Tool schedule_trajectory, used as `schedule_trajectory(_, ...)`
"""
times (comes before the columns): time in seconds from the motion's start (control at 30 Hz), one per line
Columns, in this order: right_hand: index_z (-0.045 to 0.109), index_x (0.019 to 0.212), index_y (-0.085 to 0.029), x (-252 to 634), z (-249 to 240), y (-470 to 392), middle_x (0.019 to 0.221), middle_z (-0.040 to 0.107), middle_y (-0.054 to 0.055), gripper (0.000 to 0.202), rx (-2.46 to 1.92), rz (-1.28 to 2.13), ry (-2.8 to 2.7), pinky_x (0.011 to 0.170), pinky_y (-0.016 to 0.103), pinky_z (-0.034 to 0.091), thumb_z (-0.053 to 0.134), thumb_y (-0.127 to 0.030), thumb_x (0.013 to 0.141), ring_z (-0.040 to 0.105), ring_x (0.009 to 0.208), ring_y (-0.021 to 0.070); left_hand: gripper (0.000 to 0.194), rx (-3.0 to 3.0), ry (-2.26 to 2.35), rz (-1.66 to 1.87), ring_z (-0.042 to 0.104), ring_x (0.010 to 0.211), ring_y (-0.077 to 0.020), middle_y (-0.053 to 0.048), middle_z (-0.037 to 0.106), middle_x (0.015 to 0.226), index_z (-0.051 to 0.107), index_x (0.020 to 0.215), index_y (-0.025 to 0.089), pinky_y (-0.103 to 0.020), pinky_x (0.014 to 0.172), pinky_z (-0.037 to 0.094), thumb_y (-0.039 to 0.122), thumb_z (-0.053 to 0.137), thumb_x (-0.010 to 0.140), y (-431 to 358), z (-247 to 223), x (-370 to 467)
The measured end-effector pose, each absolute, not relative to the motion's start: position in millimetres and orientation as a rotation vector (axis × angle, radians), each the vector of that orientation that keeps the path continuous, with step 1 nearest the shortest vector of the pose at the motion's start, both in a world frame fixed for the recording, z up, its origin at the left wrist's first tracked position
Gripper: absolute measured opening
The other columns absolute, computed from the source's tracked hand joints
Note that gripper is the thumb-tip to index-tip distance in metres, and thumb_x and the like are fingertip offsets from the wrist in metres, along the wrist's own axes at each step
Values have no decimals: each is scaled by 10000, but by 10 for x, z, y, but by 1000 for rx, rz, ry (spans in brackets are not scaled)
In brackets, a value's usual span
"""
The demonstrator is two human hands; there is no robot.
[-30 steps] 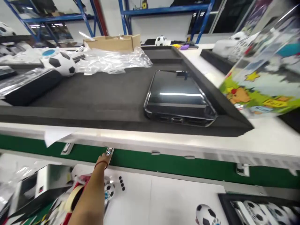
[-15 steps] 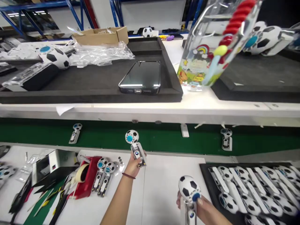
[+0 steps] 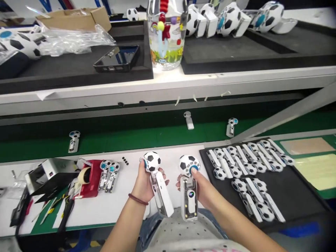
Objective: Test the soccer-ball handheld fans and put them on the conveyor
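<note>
My left hand (image 3: 146,183) is wrapped around a handheld fan with a black-and-white football-patterned head (image 3: 152,161), its plain white back turned partly towards me. Beside it, my right hand (image 3: 201,182) grips a second fan (image 3: 188,196), upright, its clear-fronted handle facing me. A small round display on that handle is lit, and my right thumb rests at the blue centre of its head. The two fans are apart. Two similar fans (image 3: 111,176) lie to the left on the white work surface, close to several small black discs (image 3: 125,160).
A black foam tray (image 3: 294,189) on the right holds rows of fans. To the left stand a red tape dispenser (image 3: 90,185), a metal box (image 3: 49,175) and hand tools. Single fans lie on the green belt (image 3: 131,134). The shelf above carries a phone (image 3: 118,59) and bottle (image 3: 168,38).
Both hands have come closer together in front of me. The left fan has moved from near the belt and been turned to show its back. My view has shifted right and down.
</note>
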State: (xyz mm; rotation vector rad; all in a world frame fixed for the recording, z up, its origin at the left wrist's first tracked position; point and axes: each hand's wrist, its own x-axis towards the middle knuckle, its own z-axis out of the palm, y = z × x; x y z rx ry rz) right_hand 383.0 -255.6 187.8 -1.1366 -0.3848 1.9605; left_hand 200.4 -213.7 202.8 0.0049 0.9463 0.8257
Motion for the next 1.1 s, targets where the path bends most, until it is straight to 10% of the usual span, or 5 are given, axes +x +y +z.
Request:
schedule_trajectory(0.17, 598, 917, -139, 3925, 1976, -2678, 904, 664, 89, 355, -1056, 2113, -32, 829, 398, 471, 567, -465, 781, 638, 869, 244, 402, 91, 898, 805, 626, 758, -215, -80, 633, 898, 484, 1144, 193, -327, 650, 493, 433, 492, 821, -2509, 1913, 2046)
schedule_trajectory(0.27, 585, 987, -141, 4007, 1979, -2819, 1009, 650, 94, 246, -969, 2129, -80, 853, 374, 465, 599, -272, 779, 618, 934, 228, 647, 124, 890, 758, 632, 822, -230, -63, 571, 1106, 282, 1312, 352, -294, 580, 482, 212, 589, 760, -2764, 1871, 2069)
schedule_trajectory(0.5, 461, 1189, -251, 4115, 1956, -2973, 1032, 631, 62, 436, -1242, 1947, -196, 716, 308, 504, 609, -310, 783, 620, 838, 187, 848, 272, 891, 878, 586, 961, -265, -94, 415, 1306, 71, 1376, 410, -298, 625, 476, 181, 607, 760, -3032, 1963, 2140)
schedule_trajectory(1.1, 143, 1377, -345, 4019, 2513, -3047, 1061, 582, 28, 768, -938, 1880, -772, 795, 302, 480, 621, -263, 781, 582, 876, 155, 845, 638, 765, 1084, 521, 821, -184, -44, 347, 1310, 131, 1327, 528, -310, 587, 463, 277, 663, 720, -3123, 2487, 2082)
